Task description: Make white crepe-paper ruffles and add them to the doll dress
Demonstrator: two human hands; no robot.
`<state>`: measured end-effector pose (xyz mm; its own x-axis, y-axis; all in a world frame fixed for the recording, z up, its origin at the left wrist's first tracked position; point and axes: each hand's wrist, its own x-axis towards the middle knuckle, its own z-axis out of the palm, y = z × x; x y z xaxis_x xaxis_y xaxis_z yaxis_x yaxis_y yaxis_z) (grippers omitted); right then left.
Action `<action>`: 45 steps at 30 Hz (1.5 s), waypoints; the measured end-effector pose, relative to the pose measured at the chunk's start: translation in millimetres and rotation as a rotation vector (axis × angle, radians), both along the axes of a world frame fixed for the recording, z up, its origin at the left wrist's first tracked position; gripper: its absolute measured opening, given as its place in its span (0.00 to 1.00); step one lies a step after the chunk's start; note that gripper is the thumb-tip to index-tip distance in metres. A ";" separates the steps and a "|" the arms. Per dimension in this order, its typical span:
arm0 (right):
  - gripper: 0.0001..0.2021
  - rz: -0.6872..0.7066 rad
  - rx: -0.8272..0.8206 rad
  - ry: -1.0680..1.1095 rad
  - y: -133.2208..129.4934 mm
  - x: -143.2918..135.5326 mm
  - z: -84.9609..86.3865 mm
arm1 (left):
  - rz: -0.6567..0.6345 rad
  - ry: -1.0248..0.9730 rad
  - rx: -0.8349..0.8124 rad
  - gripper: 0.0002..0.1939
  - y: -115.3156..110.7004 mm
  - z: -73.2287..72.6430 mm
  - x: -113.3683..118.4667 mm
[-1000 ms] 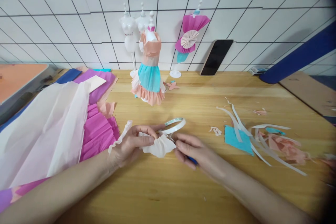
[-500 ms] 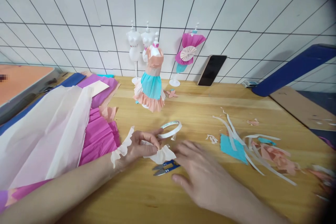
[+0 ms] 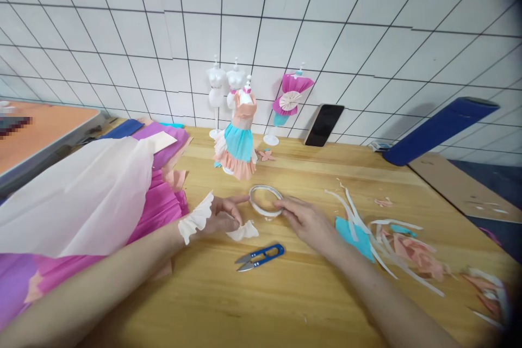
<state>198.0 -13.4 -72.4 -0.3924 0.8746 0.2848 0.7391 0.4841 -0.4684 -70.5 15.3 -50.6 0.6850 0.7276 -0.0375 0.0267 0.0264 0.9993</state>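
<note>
My left hand (image 3: 222,216) pinches a small ruffled white paper piece (image 3: 243,231), its index finger stretched toward a tape roll. A frilled white strip (image 3: 196,217) lies round my left wrist. My right hand (image 3: 299,216) holds the right edge of the white tape roll (image 3: 266,212) between thumb and fingers. Blue-handled thread snips (image 3: 261,256) lie on the wooden table (image 3: 244,304), below both hands. Beyond the roll stands a small mannequin in a peach and turquoise paper dress (image 3: 238,141).
Large sheets of white paper (image 3: 81,190) and magenta paper (image 3: 159,206) cover the left side. Behind are a magenta-dressed mannequin (image 3: 290,100), a phone (image 3: 325,125) and a blue tube (image 3: 440,130). Turquoise paper (image 3: 353,239) and peach scraps (image 3: 418,253) lie right.
My right hand has moved up from beside the snips and taken hold of the tape roll. The snips now show fully. The view has tilted upward slightly.
</note>
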 end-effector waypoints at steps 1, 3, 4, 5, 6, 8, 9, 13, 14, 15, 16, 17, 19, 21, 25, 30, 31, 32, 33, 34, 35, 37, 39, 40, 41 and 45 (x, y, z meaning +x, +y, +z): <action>0.15 -0.024 0.011 -0.004 1.0 2.3 -1.5 | 0.028 0.015 -0.030 0.09 0.8 2.2 -1.3; 0.16 -0.051 0.026 -0.016 1.7 5.5 -2.3 | 0.105 -0.008 -0.133 0.09 0.0 7.2 -1.9; 0.16 -0.053 0.033 -0.025 1.3 6.2 -2.1 | 0.141 -0.045 -0.196 0.10 -1.6 9.9 -1.1; 0.16 -0.052 0.040 -0.033 0.6 6.3 -1.6 | 0.173 -0.091 -0.252 0.10 -3.9 12.8 0.3; 0.16 -0.049 0.046 -0.042 -0.2 5.8 -0.8 | 0.195 -0.134 -0.296 0.10 -6.6 15.8 2.3; 0.16 -0.049 0.055 -0.056 -2.0 3.5 1.3 | 0.216 -0.192 -0.336 0.10 -12.3 21.9 6.8; 0.15 -0.052 0.056 -0.061 -2.8 2.1 2.8 | 0.216 -0.208 -0.338 0.11 -14.9 25.0 8.9; 0.12 -0.026 0.014 -0.057 -4.3 -1.9 12.0 | 0.210 -0.244 -0.320 0.12 -21.4 35.5 13.3; 0.12 -0.009 -0.008 -0.048 -4.6 -1.8 14.9 | 0.211 -0.252 -0.312 0.12 -22.1 37.4 13.3; 0.12 0.008 -0.032 -0.036 -5.0 -1.3 18.0 | 0.211 -0.258 -0.303 0.12 -22.5 38.9 13.0; 0.11 0.020 -0.057 -0.021 -5.5 -0.3 21.2 | 0.211 -0.263 -0.292 0.12 -22.7 40.1 12.5; 0.11 0.026 -0.078 -0.001 -6.2 0.9 24.3 | 0.209 -0.268 -0.281 0.12 -22.7 41.1 11.9; 0.10 0.012 -0.103 0.056 -7.9 2.3 30.6 | 0.197 -0.273 -0.255 0.12 -22.7 42.4 10.8; 0.10 -0.022 -0.100 0.136 -10.6 -0.2 37.8 | 0.180 -0.269 -0.225 0.13 -22.5 43.1 10.3; 0.15 0.002 -0.113 0.317 -18.3 -24.2 54.7 | 0.160 -0.214 -0.154 0.13 -22.2 43.6 12.2; 0.23 0.077 -0.170 0.392 -22.2 -67.7 70.0 | 0.198 -0.129 -0.111 0.11 -21.9 43.5 12.6; 0.23 0.058 -0.162 0.397 -21.8 -73.8 71.9 | 0.217 -0.122 -0.108 0.11 -21.6 44.1 11.5; 0.22 0.036 -0.150 0.402 -21.3 -78.6 73.7 | 0.234 -0.119 -0.106 0.11 -21.2 45.0 10.1; 0.21 0.017 -0.136 0.407 -20.8 -82.2 75.3 | 0.246 -0.118 -0.105 0.12 -20.7 46.2 8.5; 0.19 0.004 -0.122 0.411 -20.3 -84.8 76.9 | 0.252 -0.118 -0.104 0.12 -20.3 47.5 7.0; 0.17 -0.005 -0.110 0.413 -19.7 -86.6 78.3 | 0.250 -0.119 -0.106 0.12 -20.0 48.9 5.7; 0.12 -0.014 -0.090 0.417 -18.6 -88.7 80.1 | 0.237 -0.122 -0.113 0.12 -19.6 51.1 4.2; 0.08 -0.021 -0.067 0.426 -17.0 -89.4 80.3 | 0.226 -0.128 -0.120 0.13 -19.4 51.6 4.1; 0.07 -0.026 -0.049 0.433 -16.3 -89.5 79.7 | 0.224 -0.132 -0.123 0.13 -19.3 51.2 4.5; 0.07 -0.033 -0.025 0.440 -15.7 -89.7 79.0 | 0.224 -0.137 -0.124 0.13 -19.3 50.4 4.9; 0.04 -0.055 0.138 0.439 -17.9 -90.7 76.2 | 0.250 -0.158 -0.112 0.14 -20.4 47.8 6.6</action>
